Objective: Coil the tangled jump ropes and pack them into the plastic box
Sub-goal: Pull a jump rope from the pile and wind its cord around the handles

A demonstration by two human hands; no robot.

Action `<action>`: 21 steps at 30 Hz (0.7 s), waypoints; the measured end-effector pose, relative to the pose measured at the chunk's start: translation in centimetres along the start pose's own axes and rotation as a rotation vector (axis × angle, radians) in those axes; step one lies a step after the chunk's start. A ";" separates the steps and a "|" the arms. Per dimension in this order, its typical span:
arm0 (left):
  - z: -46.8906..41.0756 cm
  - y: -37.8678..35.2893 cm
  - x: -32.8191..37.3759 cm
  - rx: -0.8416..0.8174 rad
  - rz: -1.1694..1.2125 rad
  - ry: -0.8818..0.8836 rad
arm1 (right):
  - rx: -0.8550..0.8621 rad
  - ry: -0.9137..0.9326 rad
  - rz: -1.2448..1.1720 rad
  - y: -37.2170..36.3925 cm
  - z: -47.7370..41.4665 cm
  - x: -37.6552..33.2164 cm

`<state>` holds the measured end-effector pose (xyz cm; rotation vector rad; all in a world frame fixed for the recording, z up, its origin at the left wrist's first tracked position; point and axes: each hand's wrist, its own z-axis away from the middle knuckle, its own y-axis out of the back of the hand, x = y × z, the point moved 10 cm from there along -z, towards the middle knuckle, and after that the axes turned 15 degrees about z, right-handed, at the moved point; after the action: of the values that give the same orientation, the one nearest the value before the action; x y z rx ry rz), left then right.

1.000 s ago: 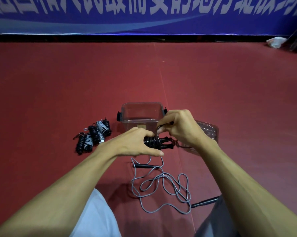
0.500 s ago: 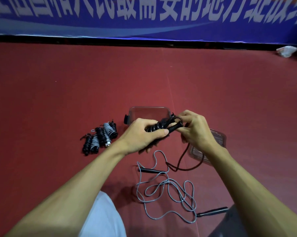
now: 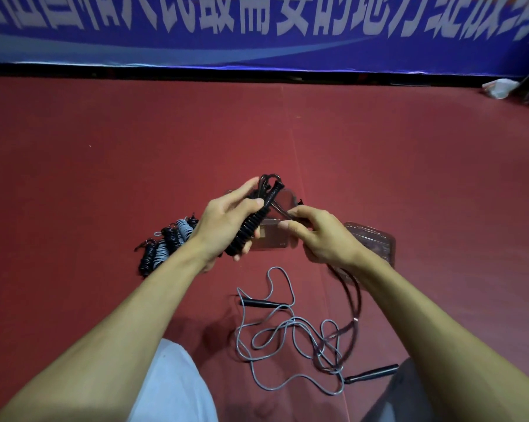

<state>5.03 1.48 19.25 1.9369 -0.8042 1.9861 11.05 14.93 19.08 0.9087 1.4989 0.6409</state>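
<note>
Black jump rope [image 3: 251, 225]: held up btw both hands, above the box; most of it wound tight into a slanted bundle.
Left hand [image 3: 223, 222]: fingers [image 3: 251, 204] curled round the bundle, thumb pressed on top. Prob. so the wraps can't spring loose.
Right hand [image 3: 324, 239]: thumb + forefinger pinch the free cord just beside the bundle's upper end, other fingers loosely curled. Looks like it keeps the cord taut for the next wrap.
Loose tail [image 3: 353, 300]: dark cord runs from the pinch under the right wrist down to the floor [image 3: 409, 178], then across the grey rope. Blurred, so can't tell if it's caught there.
Step (my read): mid-wrap, a fair length left to wind.
Box [image 3: 275, 239]: clear plastic, open, on the floor right behind the hands. Contents can't be told, partly hidden. Close by, so a finished bundle can prob. drop in w/o a reach.
Lid [image 3: 375, 242]: on the floor just right of the box, off so the box is ready.
Grey rope [image 3: 287, 327]: loose tangled loops on the floor nearest the person, black handles [image 3: 371, 372] at the ends; not coiled yet.
Done coils [image 3: 165, 245]: row of black & grey bundles on the floor left of the box, not packed yet.
Risk: pulling the tail may drag the grey loops along.
</note>
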 end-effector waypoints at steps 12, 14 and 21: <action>-1.3 0.9 -1.5 0.063 -0.717 -0.079 | -0.209 0.072 0.562 -0.4 2.1 -0.8; -1.1 0.3 -2.5 -0.024 -0.891 -0.056 | -0.200 0.147 0.743 -0.5 2.5 -1.6; 0.1 -1.9 -4.6 -0.269 -1.144 0.032 | -0.072 0.352 0.807 0.0 2.8 -4.3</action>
<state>6.54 3.86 15.19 1.5928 0.1048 1.1184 13.72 11.08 21.09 1.4040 1.3636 1.4902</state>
